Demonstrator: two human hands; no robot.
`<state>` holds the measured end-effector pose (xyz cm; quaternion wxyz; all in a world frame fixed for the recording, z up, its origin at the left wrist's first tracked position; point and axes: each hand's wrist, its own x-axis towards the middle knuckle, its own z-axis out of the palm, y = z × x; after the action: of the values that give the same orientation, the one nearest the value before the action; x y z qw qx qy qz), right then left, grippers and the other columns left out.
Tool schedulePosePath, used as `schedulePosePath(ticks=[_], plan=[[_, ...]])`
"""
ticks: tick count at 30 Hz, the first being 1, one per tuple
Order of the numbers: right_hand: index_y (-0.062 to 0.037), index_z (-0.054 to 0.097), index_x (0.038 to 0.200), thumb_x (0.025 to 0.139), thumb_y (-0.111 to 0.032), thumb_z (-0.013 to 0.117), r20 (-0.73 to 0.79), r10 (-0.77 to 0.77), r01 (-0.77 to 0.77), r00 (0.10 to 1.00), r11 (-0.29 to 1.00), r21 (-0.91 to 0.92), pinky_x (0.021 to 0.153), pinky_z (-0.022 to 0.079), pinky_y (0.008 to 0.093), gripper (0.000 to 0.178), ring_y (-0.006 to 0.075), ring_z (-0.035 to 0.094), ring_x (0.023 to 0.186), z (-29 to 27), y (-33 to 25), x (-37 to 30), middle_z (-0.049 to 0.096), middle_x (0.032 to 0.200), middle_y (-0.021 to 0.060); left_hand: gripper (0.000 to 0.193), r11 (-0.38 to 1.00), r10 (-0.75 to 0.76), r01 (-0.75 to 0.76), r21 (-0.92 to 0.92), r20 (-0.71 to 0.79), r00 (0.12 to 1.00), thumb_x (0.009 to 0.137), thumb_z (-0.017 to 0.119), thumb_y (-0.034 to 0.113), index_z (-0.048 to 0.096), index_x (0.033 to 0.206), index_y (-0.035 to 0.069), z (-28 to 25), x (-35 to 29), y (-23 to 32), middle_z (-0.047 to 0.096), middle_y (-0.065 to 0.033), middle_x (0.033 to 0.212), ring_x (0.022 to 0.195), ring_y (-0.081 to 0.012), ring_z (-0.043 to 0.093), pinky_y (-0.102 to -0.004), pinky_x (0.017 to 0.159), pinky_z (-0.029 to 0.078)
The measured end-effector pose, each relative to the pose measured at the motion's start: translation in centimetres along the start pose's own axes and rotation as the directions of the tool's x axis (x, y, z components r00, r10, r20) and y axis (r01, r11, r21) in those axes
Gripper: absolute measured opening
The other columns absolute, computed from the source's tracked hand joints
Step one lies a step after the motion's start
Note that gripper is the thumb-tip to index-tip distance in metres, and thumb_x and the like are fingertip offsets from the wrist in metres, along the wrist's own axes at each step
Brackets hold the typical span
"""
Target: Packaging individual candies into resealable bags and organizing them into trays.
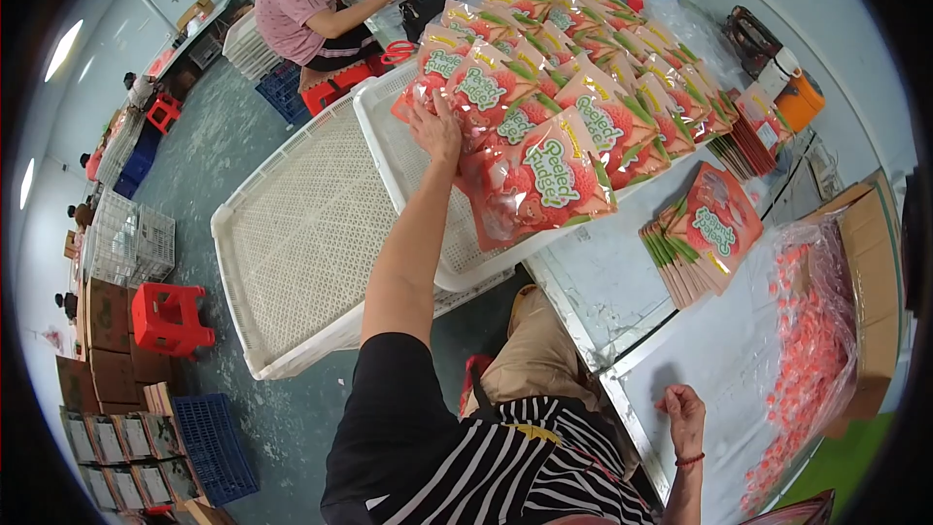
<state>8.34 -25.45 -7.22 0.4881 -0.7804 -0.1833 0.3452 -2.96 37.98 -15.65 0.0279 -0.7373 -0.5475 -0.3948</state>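
My left arm reaches forward to a heap of filled pink candy pouches (pixel 549 175) with green and white lettering, piled in a white plastic tray (pixel 455 277). My left hand (pixel 434 128) lies with its fingers spread on a pouch at the heap's left edge, pressing against it. Over the metal table (pixel 671 360) hovers my right hand (pixel 683 416), its fingers curled in, with nothing seen in them. A fanned stack of flat pouches (pixel 714 224) is on the table ahead of that hand. To its right, small pink-wrapped candies (pixel 812 331) spill from a clear plastic bag in a cardboard box.
An empty-looking white mesh tray (pixel 292 233) sits left of the heap. Beyond it a person in a pink top (pixel 290 15) sits on a red stool. Red scissors (pixel 398 52) lie behind the heap. An orange and white container (pixel 799 97) stands at the far right.
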Motion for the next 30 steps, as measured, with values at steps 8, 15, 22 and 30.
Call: schedulePosePath(ticks=[8,15,22,30], plan=[[0.0007,0.059,0.094,0.093,-0.014,0.055,-0.054,0.068,-0.067,0.996,0.997,0.029,0.066,0.047,0.0238,0.015,0.0094,0.057,0.068,0.0,1.5,-1.1,0.061,0.073,0.0024,0.071,0.998,0.042,-0.024,-0.054,0.358,0.933,0.089,0.035,0.058,0.032,0.141,0.01,0.7,2.8,-1.4,0.029,-0.0184,0.146,0.132,-0.0419,0.025,-0.0548,0.106,0.023],[0.0005,0.06,0.092,0.091,-0.016,0.056,-0.042,0.004,-0.009,0.999,0.993,-0.115,0.064,0.047,0.0233,0.017,0.0089,0.057,0.067,0.5,1.0,0.3,0.062,0.071,0.0038,0.068,0.954,-0.202,0.223,-0.201,0.121,0.972,0.091,0.038,0.055,0.04,0.134,0.003,-1.7,4.7,-5.3,0.04,-0.0196,0.138,0.127,-0.0385,0.036,-0.0509,0.104,0.028],[0.0007,0.058,0.094,0.095,-0.015,0.052,-0.216,0.055,0.002,0.975,0.967,0.256,0.063,0.046,0.0205,0.017,0.0075,0.055,0.065,0.1,3.0,-1.2,0.061,0.073,0.0014,0.04,0.84,0.271,-0.434,-0.325,-0.442,0.855,0.091,0.053,0.028,0.051,0.118,-0.002,-9.1,2.3,11.5,0.055,-0.0213,0.112,0.106,-0.0378,0.05,-0.0415,0.092,0.041],[0.0014,0.058,0.095,0.096,-0.017,0.052,-0.168,0.078,0.022,0.983,0.853,0.521,0.057,0.048,0.0209,0.019,0.0083,0.056,0.061,0.3,4.1,-0.5,0.058,0.07,0.0019,0.036,0.075,0.925,-0.611,-0.788,-0.174,0.337,0.072,0.07,0.008,0.058,0.106,0.005,-16.6,-17.4,31.1,0.058,-0.0103,0.106,0.099,-0.0291,0.054,-0.0375,0.084,0.046]])
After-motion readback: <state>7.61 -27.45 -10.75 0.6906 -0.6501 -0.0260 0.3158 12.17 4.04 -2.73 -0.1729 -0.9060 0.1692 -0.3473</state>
